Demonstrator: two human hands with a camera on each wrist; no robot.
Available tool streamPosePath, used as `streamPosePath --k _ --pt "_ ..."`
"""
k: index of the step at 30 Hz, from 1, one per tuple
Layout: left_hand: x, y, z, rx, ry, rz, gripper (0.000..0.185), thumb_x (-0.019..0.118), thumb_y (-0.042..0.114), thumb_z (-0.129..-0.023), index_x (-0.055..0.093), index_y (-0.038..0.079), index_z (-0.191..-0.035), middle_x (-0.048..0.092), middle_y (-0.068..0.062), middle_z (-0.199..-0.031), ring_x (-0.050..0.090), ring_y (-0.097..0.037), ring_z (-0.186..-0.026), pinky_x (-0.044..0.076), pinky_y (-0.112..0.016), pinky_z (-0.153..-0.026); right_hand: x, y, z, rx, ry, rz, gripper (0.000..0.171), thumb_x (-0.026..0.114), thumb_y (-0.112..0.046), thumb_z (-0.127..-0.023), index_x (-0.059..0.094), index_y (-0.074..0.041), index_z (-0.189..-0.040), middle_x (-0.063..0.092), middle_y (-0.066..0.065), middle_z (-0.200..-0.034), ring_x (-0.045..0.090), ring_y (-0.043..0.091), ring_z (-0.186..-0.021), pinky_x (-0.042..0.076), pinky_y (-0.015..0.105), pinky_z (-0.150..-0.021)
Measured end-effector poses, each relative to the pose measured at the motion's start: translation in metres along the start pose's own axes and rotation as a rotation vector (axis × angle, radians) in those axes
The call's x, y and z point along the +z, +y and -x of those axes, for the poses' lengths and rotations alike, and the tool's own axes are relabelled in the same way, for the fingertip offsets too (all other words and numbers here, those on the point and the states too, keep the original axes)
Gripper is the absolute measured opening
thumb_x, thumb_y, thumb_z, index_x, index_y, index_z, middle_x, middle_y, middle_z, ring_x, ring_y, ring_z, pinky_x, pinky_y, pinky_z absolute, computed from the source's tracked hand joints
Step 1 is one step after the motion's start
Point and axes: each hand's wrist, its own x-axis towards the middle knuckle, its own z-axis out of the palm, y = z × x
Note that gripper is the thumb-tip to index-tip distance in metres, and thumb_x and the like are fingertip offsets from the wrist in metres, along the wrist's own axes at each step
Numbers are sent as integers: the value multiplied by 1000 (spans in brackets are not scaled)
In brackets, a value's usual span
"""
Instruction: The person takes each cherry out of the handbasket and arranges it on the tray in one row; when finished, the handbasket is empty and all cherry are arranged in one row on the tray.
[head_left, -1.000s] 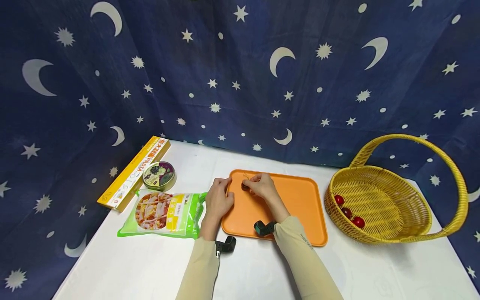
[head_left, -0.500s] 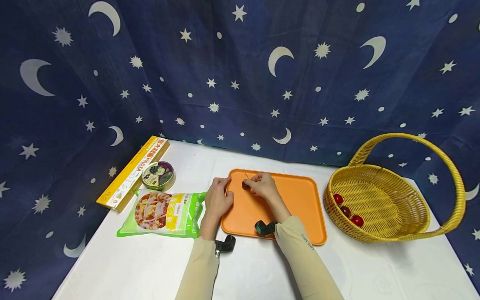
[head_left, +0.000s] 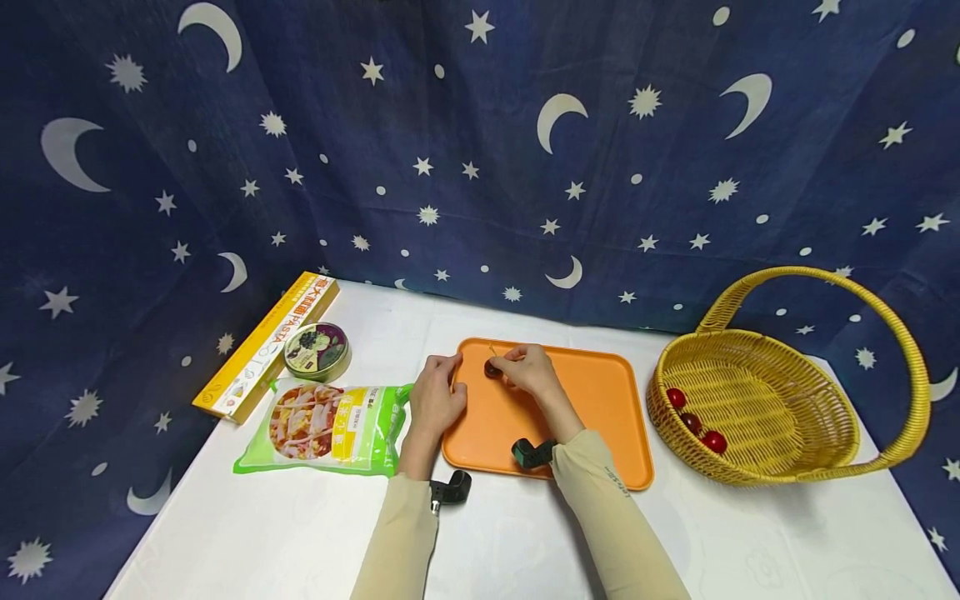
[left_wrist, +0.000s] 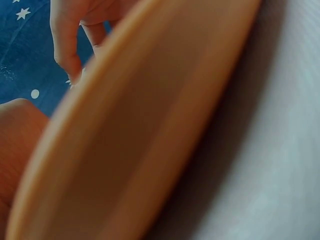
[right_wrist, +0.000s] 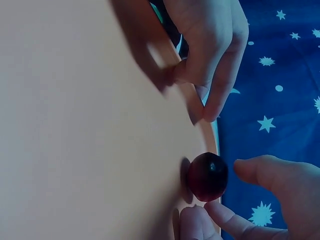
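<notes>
A dark red cherry (head_left: 492,368) with a thin stem is near the orange tray's (head_left: 600,417) upper left corner. My right hand (head_left: 528,371) has its thumb and fingers around it. Close up in the right wrist view, a fingertip meets the cherry (right_wrist: 207,177) from below and a narrow gap separates it from the thumb (right_wrist: 260,170). My left hand (head_left: 437,396) grips the tray's left rim, its fingers bent at the edge. In the left wrist view the tray's rim (left_wrist: 100,130) hides most of the work.
A yellow wicker basket (head_left: 757,417) with several red cherries (head_left: 714,441) inside stands at the right. On the left are a green food bag (head_left: 322,425), a round tin (head_left: 317,352) and a long pasta box (head_left: 266,350). A star-patterned curtain (head_left: 480,167) hangs behind the table.
My right hand and the cherry have shifted very slightly to the right over the tray. The left hand keeps its place on the rim.
</notes>
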Motion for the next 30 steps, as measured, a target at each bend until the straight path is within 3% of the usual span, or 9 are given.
streamPosePath --k 12,25,30 --pt "0 4 -1 0 0 9 49 60 6 -78 67 4 -126 60 -14 -109 63 -31 -90 50 -44 -72 -17 -1 3 11 -14 21 33 73 -27 -86 65 1 -102 70 16 -90 70 24 -69 54 30 -61" --pt "-1 3 1 -4 -5 17 49 60 7 -78 67 3 -126 60 -15 -109 63 -32 -92 50 -45 -73 -45 7 13 10 -24 -19 34 70 -24 -87 62 4 -104 71 16 -82 70 24 -66 56 33 -63" --pt "-2 3 1 -4 -6 19 49 60 7 -78 67 3 -126 60 -16 -110 63 -33 -93 50 -46 -74 -53 11 14 27 -5 -18 33 70 -22 -88 63 4 -107 71 20 -88 71 27 -71 57 34 -67"
